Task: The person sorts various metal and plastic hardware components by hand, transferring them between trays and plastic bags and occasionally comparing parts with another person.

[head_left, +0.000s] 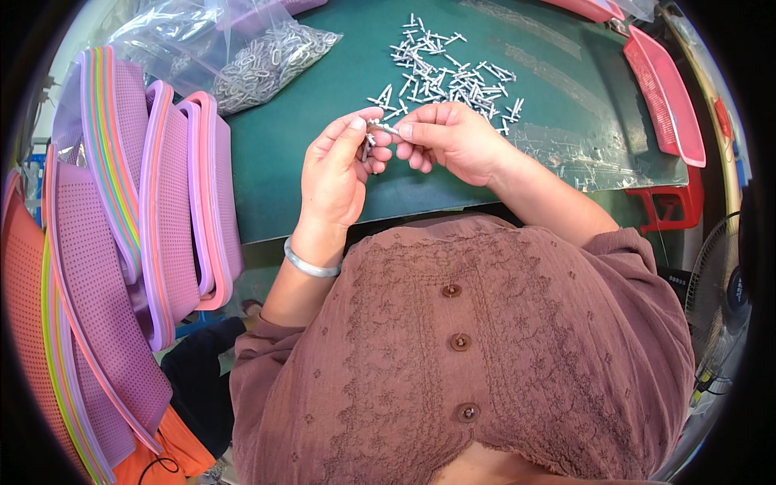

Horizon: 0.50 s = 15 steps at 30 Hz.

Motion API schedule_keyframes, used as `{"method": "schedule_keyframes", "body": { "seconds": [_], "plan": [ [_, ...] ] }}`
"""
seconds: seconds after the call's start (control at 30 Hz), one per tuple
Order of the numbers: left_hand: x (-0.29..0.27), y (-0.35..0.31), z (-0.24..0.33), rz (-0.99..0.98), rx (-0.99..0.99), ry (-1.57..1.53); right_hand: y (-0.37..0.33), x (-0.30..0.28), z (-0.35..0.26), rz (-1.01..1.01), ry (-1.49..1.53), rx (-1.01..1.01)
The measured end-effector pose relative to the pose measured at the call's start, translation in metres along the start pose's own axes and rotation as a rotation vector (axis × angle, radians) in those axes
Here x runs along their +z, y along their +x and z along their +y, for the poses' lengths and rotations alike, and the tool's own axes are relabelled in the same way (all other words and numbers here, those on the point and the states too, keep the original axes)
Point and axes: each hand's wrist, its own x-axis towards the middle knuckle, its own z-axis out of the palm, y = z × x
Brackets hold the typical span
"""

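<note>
Over the green tabletop [307,162], both my hands meet near the near edge. My left hand [335,162] is closed, pinching small grey metal pins [369,144] between thumb and fingers; how many is hard to make out. The thumb and forefinger of my right hand [453,137] pinch one slim metal pin [386,128], its end touching the left fingertips. Just beyond the hands lies a loose, scattered pile of similar grey metal pins [453,77], many with a short crosspiece.
A clear plastic bag [279,65] of small metal loops sits at the back left. Stacked perforated plastic baskets [174,202] in purple, pink and other colours crowd my left side. A pink basket [663,97] stands at the right edge, near a red stool [675,202] and a fan [715,267].
</note>
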Motion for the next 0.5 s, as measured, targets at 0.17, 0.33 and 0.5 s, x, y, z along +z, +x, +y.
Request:
{"method": "schedule_keyframes", "body": {
  "seconds": [0.17, 0.33, 0.5],
  "plan": [
    [-0.003, 0.000, -0.003, -0.043, 0.017, -0.030, -0.001, 0.001, 0.000, 0.027, -0.021, -0.038],
    [-0.010, 0.002, -0.008, -0.074, 0.037, -0.143, -0.002, 0.004, 0.002, 0.085, -0.143, -0.131],
    [-0.010, 0.000, -0.008, -0.040, -0.011, -0.285, -0.004, 0.011, 0.003, 0.143, -0.288, -0.226]
  ]
}}
